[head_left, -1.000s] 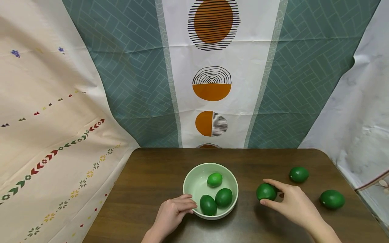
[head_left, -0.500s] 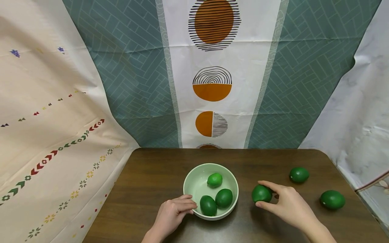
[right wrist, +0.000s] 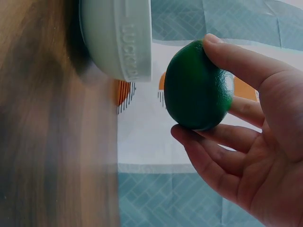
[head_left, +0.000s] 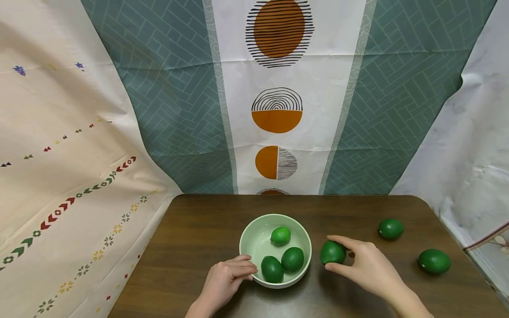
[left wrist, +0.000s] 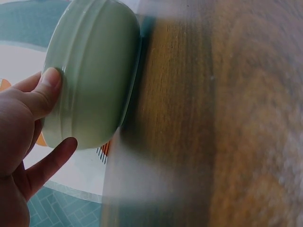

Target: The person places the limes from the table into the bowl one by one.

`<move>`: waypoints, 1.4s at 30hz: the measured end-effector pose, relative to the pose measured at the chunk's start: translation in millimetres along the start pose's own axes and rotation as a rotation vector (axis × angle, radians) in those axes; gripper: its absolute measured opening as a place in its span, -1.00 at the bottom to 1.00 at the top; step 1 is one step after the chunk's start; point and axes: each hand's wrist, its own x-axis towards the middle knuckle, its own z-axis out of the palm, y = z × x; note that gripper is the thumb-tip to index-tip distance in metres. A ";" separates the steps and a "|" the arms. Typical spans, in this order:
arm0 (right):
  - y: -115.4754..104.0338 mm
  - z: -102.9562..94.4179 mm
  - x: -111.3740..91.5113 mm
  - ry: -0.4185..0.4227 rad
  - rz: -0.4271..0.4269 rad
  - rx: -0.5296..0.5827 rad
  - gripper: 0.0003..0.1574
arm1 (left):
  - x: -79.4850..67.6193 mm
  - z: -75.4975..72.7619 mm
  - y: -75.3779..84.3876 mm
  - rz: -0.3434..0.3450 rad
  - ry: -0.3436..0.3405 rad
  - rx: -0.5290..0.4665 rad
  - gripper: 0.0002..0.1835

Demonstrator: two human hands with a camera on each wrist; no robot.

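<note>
My left hand (head_left: 228, 278) grips the near-left rim of a pale green bowl (head_left: 253, 240); in the left wrist view its thumb presses the outer wall of the bowl (left wrist: 97, 71). Inside the bowl lie a small bright green lime (head_left: 280, 236) and two larger dark green limes (head_left: 292, 259). Just right of the bowl, my right hand (head_left: 370, 267) pinches another dark green lime (head_left: 332, 252) between thumb and fingers. The right wrist view has this lime (right wrist: 196, 90) lifted clear of the wooden table, beside the bowl's rim.
Two more dark green limes rest on the table's right side, one farther back (head_left: 390, 229) and one nearer the right edge (head_left: 434, 261). The brown wooden table (head_left: 191, 234) ends at a patterned cloth (head_left: 274, 163) behind and a cream cloth (head_left: 79, 212) on the left.
My right hand has moved left with the lime, closer to the bowl. The left hand and the bowl have stayed in place.
</note>
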 end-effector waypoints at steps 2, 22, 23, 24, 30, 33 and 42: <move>-2.4 0.7 1.3 -0.002 -0.004 0.004 -0.16 | -0.3 0.0 -0.2 0.005 0.002 0.001 -0.75; -19.2 12.1 16.3 -0.006 -0.098 0.041 -0.22 | 0.7 -1.8 0.0 0.047 -0.001 0.040 -0.71; -20.9 13.4 17.5 -0.007 -0.111 0.048 -0.23 | 0.8 -1.8 -0.2 0.053 0.001 0.042 -0.70; -22.7 14.6 18.7 -0.008 -0.122 0.054 -0.24 | 1.2 -1.9 -0.3 0.059 0.003 0.043 -0.70; -34.6 23.6 26.2 -0.017 -0.159 0.085 -0.26 | 2.3 -2.2 -1.7 0.066 -0.011 0.019 -0.70; -39.6 30.4 29.3 -0.032 -0.167 0.104 -0.25 | 2.4 -2.9 -1.7 0.054 -0.025 -0.020 -0.70; -52.0 50.8 38.9 -0.056 -0.208 0.124 -0.26 | 2.8 -5.3 0.7 0.027 -0.034 -0.073 -0.69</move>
